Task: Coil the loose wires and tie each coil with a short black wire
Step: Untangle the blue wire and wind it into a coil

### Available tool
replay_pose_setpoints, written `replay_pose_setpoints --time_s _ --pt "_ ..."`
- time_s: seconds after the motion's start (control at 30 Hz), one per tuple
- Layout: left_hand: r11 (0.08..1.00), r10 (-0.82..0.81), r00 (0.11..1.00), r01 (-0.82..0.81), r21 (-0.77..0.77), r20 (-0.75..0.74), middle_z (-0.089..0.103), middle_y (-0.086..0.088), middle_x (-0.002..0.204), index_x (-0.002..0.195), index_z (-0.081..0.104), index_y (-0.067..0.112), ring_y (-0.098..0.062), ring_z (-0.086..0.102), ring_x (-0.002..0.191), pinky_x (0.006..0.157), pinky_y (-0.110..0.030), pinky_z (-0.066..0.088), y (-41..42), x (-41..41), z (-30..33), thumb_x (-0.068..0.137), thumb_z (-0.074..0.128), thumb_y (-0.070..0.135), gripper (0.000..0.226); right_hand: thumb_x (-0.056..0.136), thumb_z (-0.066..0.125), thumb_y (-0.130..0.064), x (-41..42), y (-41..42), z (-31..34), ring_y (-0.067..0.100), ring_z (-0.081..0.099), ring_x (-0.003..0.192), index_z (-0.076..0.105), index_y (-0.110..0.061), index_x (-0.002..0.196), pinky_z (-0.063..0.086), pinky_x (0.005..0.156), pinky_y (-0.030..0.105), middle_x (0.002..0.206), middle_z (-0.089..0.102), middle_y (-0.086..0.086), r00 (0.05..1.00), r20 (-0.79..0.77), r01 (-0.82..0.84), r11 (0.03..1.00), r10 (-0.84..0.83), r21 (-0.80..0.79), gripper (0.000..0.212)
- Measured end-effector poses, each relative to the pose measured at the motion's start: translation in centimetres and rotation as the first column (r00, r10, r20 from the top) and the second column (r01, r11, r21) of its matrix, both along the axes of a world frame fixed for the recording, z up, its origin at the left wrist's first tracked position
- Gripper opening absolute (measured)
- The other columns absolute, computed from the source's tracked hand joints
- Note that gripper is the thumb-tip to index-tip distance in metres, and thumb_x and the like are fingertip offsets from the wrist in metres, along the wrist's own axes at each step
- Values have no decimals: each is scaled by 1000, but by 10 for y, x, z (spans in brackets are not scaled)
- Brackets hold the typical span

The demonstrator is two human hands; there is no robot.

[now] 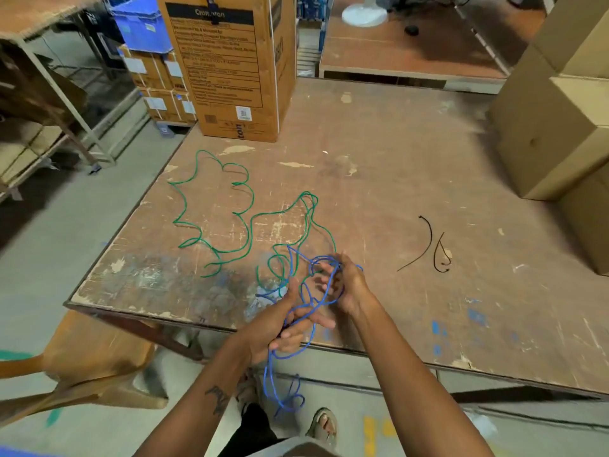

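While the green wire (211,206) sprawls uncoiled left of centre on the table (379,179) and two short black wires (428,245) lie unused at right, coiling has barely begun: left hand (290,328) grips loose blue wire (296,311) loops at lower centre, right hand (346,285) pinching a strand.

Bare forearms, a dark tattoo (217,399) on the left, sandals (324,427) on feet.
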State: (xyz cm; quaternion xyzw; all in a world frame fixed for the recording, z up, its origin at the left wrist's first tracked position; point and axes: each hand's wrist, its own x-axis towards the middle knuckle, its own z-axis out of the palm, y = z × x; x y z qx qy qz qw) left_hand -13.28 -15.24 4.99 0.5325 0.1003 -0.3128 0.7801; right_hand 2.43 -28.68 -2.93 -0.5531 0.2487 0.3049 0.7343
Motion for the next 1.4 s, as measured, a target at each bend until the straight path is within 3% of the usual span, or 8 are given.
replay_pose_setpoints --time_s 0.13,0.3,0.5,0.6,0.7,1.03,1.2,1.4 --pt "967 -28 999 33 252 -26 62 -5 63 120 74 3 -18 57 48 48 -26 48 9 -8 -12 92 3 79 108 115 34 -41 4 -4 31 10 57 34 65 -14 120 45 35 18 65 59 0 999 52 9 999 -11 37 42" --pt "786 355 931 -348 511 88 77 -7 110 110 72 14 -26 74 106 87 -42 59 5 5 -2 68 66 85 83 116 32 -34 0 -3 57 7 34 27 67 -9 108 27 32 18 49 58 -4 967 244 -88 995 72 55 44" --pt "794 524 809 -577 190 267 79 -1 96 103 73 7 -9 75 93 81 -32 54 -14 30 27 83 79 16 23 113 32 -17 -23 0 93 17 47 34 76 -8 104 41 49 27 36 39 -1 828 479 -260 957 291 -132 46" --pt "749 661 742 -660 -56 111 63 -31 126 133 51 1 -51 61 121 85 -68 57 -7 32 20 68 94 17 79 117 28 -36 -31 -5 98 13 46 33 77 -14 113 37 46 26 39 38 -4 796 500 -280 940 341 -195 54" --pt "829 551 829 -531 -177 94 55 -11 150 152 43 21 -36 54 138 95 -76 47 3 24 15 50 100 43 119 115 29 -47 -31 -10 105 7 40 36 80 -21 113 34 41 21 44 42 -8 796 508 -198 934 329 -296 57" --pt "970 -136 940 61 237 313 50 26 150 151 37 38 -4 49 141 103 -40 55 48 22 44 54 88 -15 122 114 28 -49 -29 -14 121 16 73 102 79 -25 112 64 82 40 105 79 4 787 543 -176 951 292 -255 57" --pt "885 -313 909 175 431 273 72 19 125 136 55 34 -8 63 126 91 -23 55 55 46 62 69 93 6 82 115 30 -45 -25 -9 127 20 67 47 71 -4 111 58 53 28 52 52 -1 866 492 -103 995 95 -11 58" --pt "910 -40 944 -101 402 328 77 -17 115 134 57 6 -30 74 111 101 -52 55 32 62 63 108 50 14 29 113 48 -29 -24 5 124 3 27 35 54 -11 112 29 38 21 67 38 -1 929 356 -109 994 104 -5 20"
